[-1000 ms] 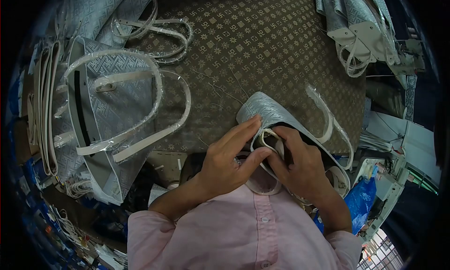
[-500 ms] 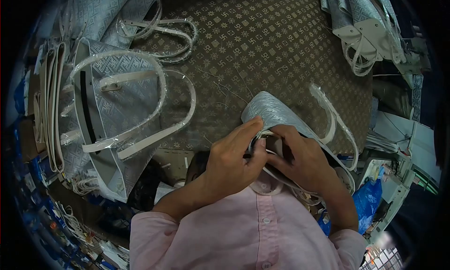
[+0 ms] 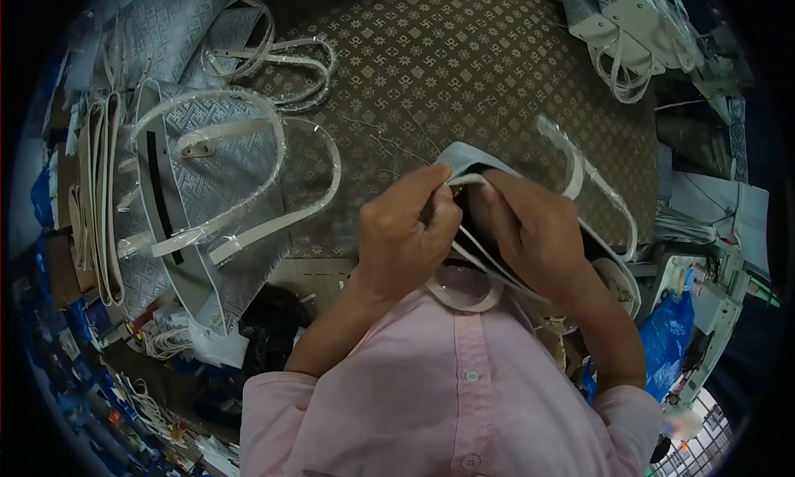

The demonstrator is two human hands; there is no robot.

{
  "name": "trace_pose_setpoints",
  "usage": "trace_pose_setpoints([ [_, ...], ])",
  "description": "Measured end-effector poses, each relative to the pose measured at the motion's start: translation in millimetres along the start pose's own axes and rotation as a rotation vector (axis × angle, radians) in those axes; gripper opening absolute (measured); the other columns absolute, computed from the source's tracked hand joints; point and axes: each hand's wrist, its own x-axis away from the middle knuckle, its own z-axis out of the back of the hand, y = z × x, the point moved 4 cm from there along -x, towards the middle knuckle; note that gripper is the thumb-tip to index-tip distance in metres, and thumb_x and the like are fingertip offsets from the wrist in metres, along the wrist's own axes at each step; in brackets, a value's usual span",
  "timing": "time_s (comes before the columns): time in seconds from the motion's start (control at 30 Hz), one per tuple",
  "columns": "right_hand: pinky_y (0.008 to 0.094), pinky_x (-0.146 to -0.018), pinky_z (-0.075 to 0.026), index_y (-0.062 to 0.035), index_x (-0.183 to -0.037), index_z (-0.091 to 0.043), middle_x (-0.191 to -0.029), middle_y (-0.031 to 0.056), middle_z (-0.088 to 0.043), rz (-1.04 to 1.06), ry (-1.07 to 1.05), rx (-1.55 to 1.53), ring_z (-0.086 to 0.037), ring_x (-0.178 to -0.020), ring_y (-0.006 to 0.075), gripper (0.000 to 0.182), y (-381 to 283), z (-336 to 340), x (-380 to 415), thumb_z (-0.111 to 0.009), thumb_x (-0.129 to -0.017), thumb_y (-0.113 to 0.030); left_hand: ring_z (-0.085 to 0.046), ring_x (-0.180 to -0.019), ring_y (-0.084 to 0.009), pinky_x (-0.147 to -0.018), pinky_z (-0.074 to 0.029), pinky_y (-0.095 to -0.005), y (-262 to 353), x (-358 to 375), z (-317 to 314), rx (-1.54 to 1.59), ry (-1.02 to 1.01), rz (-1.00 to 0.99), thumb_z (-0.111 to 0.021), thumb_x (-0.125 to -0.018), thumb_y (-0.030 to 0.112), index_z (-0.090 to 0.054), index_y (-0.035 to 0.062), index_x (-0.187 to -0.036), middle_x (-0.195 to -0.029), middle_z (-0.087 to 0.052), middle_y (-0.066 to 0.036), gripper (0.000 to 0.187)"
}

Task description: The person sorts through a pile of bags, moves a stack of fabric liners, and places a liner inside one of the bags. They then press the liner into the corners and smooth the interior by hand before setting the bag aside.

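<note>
Left hand and right hand have shifted farther over a silver-grey, white-rimmed fabric bag. Brown, gold-patterned tabletop: at its left edge, a silver brocade bag with white handles; at its near edge, the held bag, rim pinched by left fingertips, right fingers curled at its opening; toward its right, a plastic-wrapped white strap.

The short-sleeved pale pink shirt has round buttons along its placket.
</note>
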Motion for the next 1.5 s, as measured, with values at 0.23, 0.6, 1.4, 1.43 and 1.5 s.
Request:
trace_pose_setpoints([
  [0.23,0.0394,-0.046,-0.044,-0.0007,-0.082,-0.054,-0.064,0.0164,-0.056,0.041,0.035,0.103,-0.059,-0.053,0.0319,0.011,-1,-12,-6,-0.055,-0.09,-0.008,-0.067,-0.069,-0.022,-0.061,-0.051,-0.0292,-10,4,-5,0.15,0.063,-0.023,-0.057,-0.08,0.002,-0.066,-0.0023,-0.095,-0.083,-0.068,-0.016,0.018],
  [0.6,0.039,-0.05,-0.05,0.0035,-0.082,-0.053,-0.065,0.0192,-0.061,0.086,0.016,0.206,-0.063,-0.057,0.0326,0.015,-1,-23,0,-0.054,-0.084,-0.011,-0.063,-0.067,-0.0249,-0.058,-0.049,-0.0331,4,-2,-1,-0.016,-0.055,-0.161,-0.061,-0.083,0.004,-0.066,-0.0004,-0.095,-0.08,-0.063,-0.013,0.014],
  [1.4,0.0377,-0.055,-0.049,-0.001,-0.081,-0.058,-0.07,0.0141,-0.062,0.263,0.043,0.265,-0.063,-0.064,0.0316,0.013,16,-10,-25,-0.06,-0.086,-0.013,-0.063,-0.062,-0.0211,-0.058,-0.049,-0.031,-1,-19,22,-0.213,0.016,0.075,-0.057,-0.086,0.009,-0.065,-0.0021,-0.088,-0.074,-0.066,-0.014,0.014],
  [1.43,0.0371,-0.057,-0.05,-0.0013,-0.08,-0.059,-0.07,0.0135,-0.063,0.362,-0.002,0.32,-0.063,-0.066,0.0313,0.014,9,-14,-36,-0.06,-0.086,-0.014,-0.063,-0.062,-0.0211,-0.058,-0.049,-0.031,-1,-17,25,-0.221,0.005,0.054,-0.057,-0.086,0.009,-0.065,-0.0021,-0.088,-0.074,-0.066,-0.014,0.014],
  [1.5,0.037,-0.059,-0.051,-0.0014,-0.08,-0.059,-0.071,0.0135,-0.063,0.402,-0.079,0.387,-0.064,-0.067,0.0304,0.016,-3,-11,-57,-0.059,-0.087,-0.015,-0.061,-0.062,-0.0148,-0.057,-0.048,-0.0286,-9,-5,34,-0.169,0.109,0.234,-0.056,-0.086,0.007,-0.064,-0.0029,-0.093,-0.073,-0.065,-0.012,0.015],
])
